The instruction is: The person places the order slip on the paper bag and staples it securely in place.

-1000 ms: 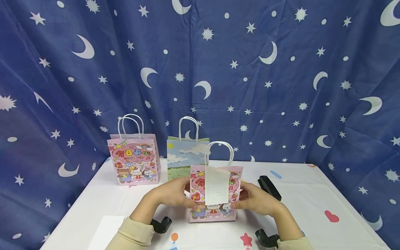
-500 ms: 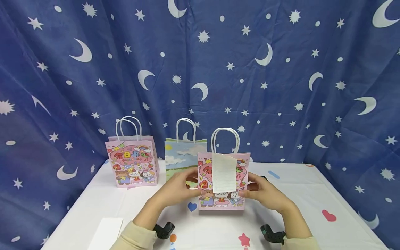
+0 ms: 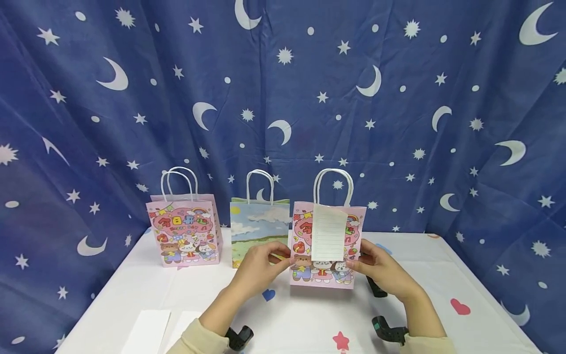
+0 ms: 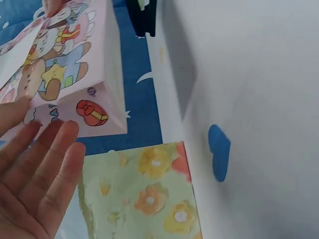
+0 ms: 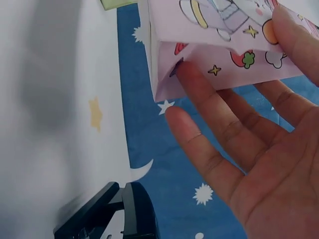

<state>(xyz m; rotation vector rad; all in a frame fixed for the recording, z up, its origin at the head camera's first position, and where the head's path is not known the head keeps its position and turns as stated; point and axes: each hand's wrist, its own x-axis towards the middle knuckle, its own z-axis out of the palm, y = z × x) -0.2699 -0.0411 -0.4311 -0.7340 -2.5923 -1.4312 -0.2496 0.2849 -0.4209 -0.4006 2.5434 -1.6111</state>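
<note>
A pink paper gift bag (image 3: 302,270) with cartoon animals stands upright between my hands. A white lined paper slip (image 3: 328,233) hangs down its front from below the white handles. My left hand (image 3: 261,265) holds the bag's left side, thumb at the front edge and fingers along the side panel (image 4: 92,112). My right hand (image 3: 382,268) grips the right side the same way; its fingertips (image 5: 192,74) touch the side fold. In the wrist views the bag's base looks raised off the table. A black stapler (image 3: 377,287) lies partly hidden behind my right hand.
Another pink gift bag (image 3: 183,236) stands at the back left. Beside it is a sky-and-meadow gift bag (image 3: 258,221), close to my left hand. White paper pieces (image 3: 146,332) lie at the front left of the white table (image 3: 420,295). A starry blue curtain (image 3: 221,59) hangs behind.
Both hands have moved the pink gift bag to the right and away from me, toward the table's back. The head view has shifted slightly, and more white paper shows at the front left.
</note>
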